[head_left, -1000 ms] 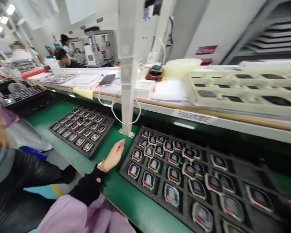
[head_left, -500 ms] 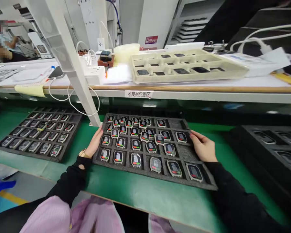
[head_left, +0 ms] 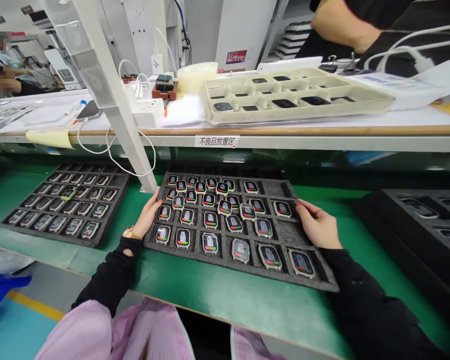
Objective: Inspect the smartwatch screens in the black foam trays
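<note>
A dark grey foam tray (head_left: pixel 290 231) lies in front of me, between my hands. In its pockets sit several square smartwatches (head_left: pixel 210 243) with lit screens showing red and green marks; some rest across the pocket walls. My left hand (head_left: pixel 147 216) grips the tray's left edge, fingers closed there. At the right edge, my right hand (head_left: pixel 318 225) pinches the tray near a pocket holding a smartwatch (head_left: pixel 282 208). The fingertips of both hands are partly hidden at the tray's sides.
Another foam tray of watches (head_left: pixel 107 220) lies left on the green bench (head_left: pixel 225 305). Stacked black foam (head_left: pixel 390 220) stands right. A white post (head_left: pixel 131 142) rises behind my left hand. On the shelf above is a cream plastic tray (head_left: pixel 225 116). A person's arm (head_left: pixel 341 25) shows behind.
The view has shifted slightly. Both hands keep their hold on the foam tray, which lies in nearly the same place. The other person's bare forearm has come into sight at the top right.
</note>
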`<action>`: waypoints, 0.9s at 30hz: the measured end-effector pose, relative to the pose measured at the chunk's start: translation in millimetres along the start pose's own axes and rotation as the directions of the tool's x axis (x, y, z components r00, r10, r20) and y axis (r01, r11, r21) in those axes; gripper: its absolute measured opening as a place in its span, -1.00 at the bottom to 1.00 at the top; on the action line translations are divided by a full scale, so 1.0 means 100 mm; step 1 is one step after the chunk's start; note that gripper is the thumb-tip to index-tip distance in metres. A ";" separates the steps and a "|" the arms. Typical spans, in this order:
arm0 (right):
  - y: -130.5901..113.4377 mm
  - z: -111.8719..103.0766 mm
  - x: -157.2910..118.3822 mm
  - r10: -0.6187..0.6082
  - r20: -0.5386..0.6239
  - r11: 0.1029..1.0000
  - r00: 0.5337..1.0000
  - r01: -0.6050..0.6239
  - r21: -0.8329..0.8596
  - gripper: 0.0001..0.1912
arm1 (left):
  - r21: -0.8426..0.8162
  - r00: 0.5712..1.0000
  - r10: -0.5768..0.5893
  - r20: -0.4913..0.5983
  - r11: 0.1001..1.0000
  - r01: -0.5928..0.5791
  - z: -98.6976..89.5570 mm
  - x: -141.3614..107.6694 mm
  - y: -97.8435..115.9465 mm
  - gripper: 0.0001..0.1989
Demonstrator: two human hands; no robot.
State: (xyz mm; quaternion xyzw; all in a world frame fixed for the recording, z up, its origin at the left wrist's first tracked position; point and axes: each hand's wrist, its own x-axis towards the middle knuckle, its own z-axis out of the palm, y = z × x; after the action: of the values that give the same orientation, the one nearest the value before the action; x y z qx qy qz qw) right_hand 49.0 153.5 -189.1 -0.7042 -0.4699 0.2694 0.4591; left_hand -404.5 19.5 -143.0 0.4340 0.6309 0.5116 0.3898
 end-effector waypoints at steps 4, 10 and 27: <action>-0.05 -0.02 -0.03 0.018 0.021 1.000 1.000 -0.018 -0.003 -0.69 | -0.010 1.000 -0.005 0.010 1.000 0.005 -0.01 -0.02 0.03 -0.36; -0.13 -0.11 -0.06 0.052 0.051 0.997 0.997 -0.055 0.058 -0.71 | -0.052 0.990 -0.049 0.134 0.997 0.056 -0.10 -0.29 0.08 -0.27; -1.06 0.56 -2.13 -0.843 0.528 0.379 0.106 0.812 0.443 -0.39 | 0.171 0.995 -0.020 0.100 0.985 0.003 -0.15 -0.85 -0.13 -0.11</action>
State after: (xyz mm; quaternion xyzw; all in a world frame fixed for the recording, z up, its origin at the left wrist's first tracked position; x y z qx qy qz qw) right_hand -128.2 -4.2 -129.1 -0.1527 -0.9058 0.2151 0.3316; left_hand -393.1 -66.9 -149.1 0.4875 0.6544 0.4305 0.3856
